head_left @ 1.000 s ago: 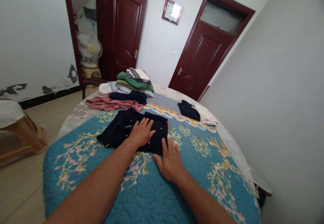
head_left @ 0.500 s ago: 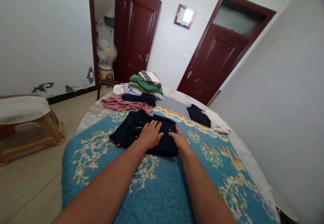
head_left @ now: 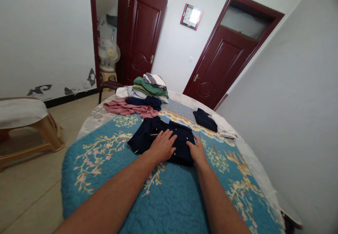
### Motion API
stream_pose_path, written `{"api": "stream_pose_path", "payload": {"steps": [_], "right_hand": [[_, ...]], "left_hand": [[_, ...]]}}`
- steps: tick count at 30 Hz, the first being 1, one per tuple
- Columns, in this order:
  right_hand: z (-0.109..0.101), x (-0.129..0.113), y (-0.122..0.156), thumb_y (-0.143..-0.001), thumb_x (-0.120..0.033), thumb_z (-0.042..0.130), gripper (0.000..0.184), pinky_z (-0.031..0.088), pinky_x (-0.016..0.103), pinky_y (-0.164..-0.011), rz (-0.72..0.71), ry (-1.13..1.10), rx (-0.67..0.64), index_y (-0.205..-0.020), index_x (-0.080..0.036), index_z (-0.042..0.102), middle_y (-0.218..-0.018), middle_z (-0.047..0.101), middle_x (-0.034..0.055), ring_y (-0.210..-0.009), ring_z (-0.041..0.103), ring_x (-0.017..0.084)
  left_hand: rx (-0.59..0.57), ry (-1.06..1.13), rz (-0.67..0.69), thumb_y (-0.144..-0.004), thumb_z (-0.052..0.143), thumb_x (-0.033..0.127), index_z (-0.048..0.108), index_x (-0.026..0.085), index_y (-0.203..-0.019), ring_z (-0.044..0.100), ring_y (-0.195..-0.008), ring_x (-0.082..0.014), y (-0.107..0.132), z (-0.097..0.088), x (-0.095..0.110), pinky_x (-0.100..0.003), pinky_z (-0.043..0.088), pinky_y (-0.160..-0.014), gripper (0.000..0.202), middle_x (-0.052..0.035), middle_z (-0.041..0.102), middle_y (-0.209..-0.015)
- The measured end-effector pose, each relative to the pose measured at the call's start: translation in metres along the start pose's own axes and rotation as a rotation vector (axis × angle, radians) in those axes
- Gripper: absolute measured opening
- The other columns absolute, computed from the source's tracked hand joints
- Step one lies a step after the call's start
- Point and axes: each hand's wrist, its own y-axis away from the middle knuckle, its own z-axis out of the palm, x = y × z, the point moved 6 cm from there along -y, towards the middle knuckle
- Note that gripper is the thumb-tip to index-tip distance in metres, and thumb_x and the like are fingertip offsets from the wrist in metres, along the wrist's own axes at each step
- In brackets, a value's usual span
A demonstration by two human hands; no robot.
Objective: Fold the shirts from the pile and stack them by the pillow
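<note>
A dark navy garment with small light buttons lies half folded on a blue quilt patterned with flowers, which covers the bed. My left hand rests flat on the middle of the garment, fingers spread. My right hand is at the garment's right edge, its fingers curled onto the fabric there.
A pile of clothes sits at the far end of the bed, with a pink garment spread in front. Folded dark and white pieces lie at the right. A wooden stool stands left. Two dark red doors and a fan are beyond.
My right hand moved from the quilt below the garment up to its right edge and closed on the fabric. My left hand stayed flat on the garment. The view shifted.
</note>
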Motion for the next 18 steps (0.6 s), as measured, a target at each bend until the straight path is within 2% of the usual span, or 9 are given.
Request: {"api": "stream_pose_path", "payload": {"steps": [2,4,7,9,12,14,15,18], "right_hand": [[-0.017,0.006,0.002,-0.072,-0.041,0.070,0.080,0.057,0.038,-0.090,0.006,0.017,0.050,-0.147,-0.019,0.055,-0.126,0.072,0.0117,-0.105,0.071,0.029],[-0.034,0.015,0.005,-0.072,-0.042,0.069,0.079,0.056,0.038,-0.092,0.032,0.028,0.105,-0.147,-0.019,0.055,-0.127,0.072,0.0115,-0.108,0.071,0.030],[-0.060,0.026,0.009,-0.075,-0.042,0.068,0.080,0.053,0.038,-0.099,0.067,0.050,0.191,-0.150,-0.019,0.052,-0.133,0.069,0.0124,-0.118,0.068,0.030],[-0.070,0.030,0.011,-0.075,-0.041,0.068,0.079,0.052,0.039,-0.102,0.069,0.087,0.167,-0.149,-0.019,0.052,-0.136,0.068,0.0129,-0.121,0.066,0.030],[-0.078,0.036,0.015,-0.074,-0.039,0.071,0.073,0.055,0.042,-0.100,0.061,0.122,0.025,-0.143,-0.020,0.057,-0.130,0.070,0.0126,-0.117,0.068,0.030],[-0.082,0.040,0.019,-0.075,-0.038,0.072,0.070,0.059,0.042,-0.091,0.075,0.099,-0.043,-0.142,-0.021,0.057,-0.123,0.072,0.0120,-0.108,0.072,0.030],[-0.084,0.043,0.022,-0.076,-0.039,0.072,0.072,0.061,0.041,-0.082,0.097,0.083,-0.067,-0.143,-0.022,0.055,-0.119,0.074,0.0116,-0.100,0.074,0.029],[-0.089,0.050,0.034,-0.079,-0.045,0.070,0.080,0.058,0.035,-0.052,0.174,0.089,-0.104,-0.152,-0.023,0.044,-0.101,0.076,0.0099,-0.071,0.073,0.026]], "left_hand": [[0.001,0.000,0.065,-0.091,0.064,0.041,0.052,0.020,-0.149,0.037,-0.151,-0.0341,0.002,-0.004,0.013,-0.053,0.026,-0.124,0.063,-0.0157,0.050,-0.156],[0.006,-0.001,0.109,-0.090,0.065,0.041,0.059,0.021,-0.141,0.043,-0.146,-0.0342,0.002,-0.012,0.026,-0.052,0.032,-0.121,0.055,-0.0156,0.056,-0.149],[-0.037,-0.001,0.088,-0.092,0.061,0.043,0.071,0.019,-0.117,0.063,-0.121,-0.0333,0.002,-0.021,0.045,-0.048,0.047,-0.105,0.036,-0.0159,0.071,-0.120],[-0.128,0.007,0.038,-0.094,0.056,0.045,0.074,0.017,-0.108,0.070,-0.103,-0.0326,0.003,-0.022,0.053,-0.046,0.053,-0.093,0.036,-0.0164,0.074,-0.103],[-0.322,0.018,-0.060,-0.091,0.057,0.050,0.078,0.015,-0.102,0.073,-0.096,-0.0363,0.010,-0.016,0.059,-0.046,0.056,-0.085,0.042,-0.0216,0.076,-0.099],[-0.406,0.031,-0.144,-0.087,0.059,0.053,0.080,0.014,-0.096,0.074,-0.097,-0.0400,0.016,-0.013,0.056,-0.048,0.057,-0.083,0.046,-0.0247,0.077,-0.100],[-0.413,0.042,-0.190,-0.086,0.060,0.055,0.081,0.014,-0.095,0.074,-0.097,-0.0411,0.018,-0.013,0.053,-0.049,0.057,-0.083,0.047,-0.0253,0.077,-0.100],[-0.343,0.054,-0.294,-0.085,0.062,0.055,0.080,0.015,-0.094,0.073,-0.098,-0.0416,0.020,-0.018,0.040,-0.051,0.056,-0.084,0.045,-0.0250,0.077,-0.101]]}}
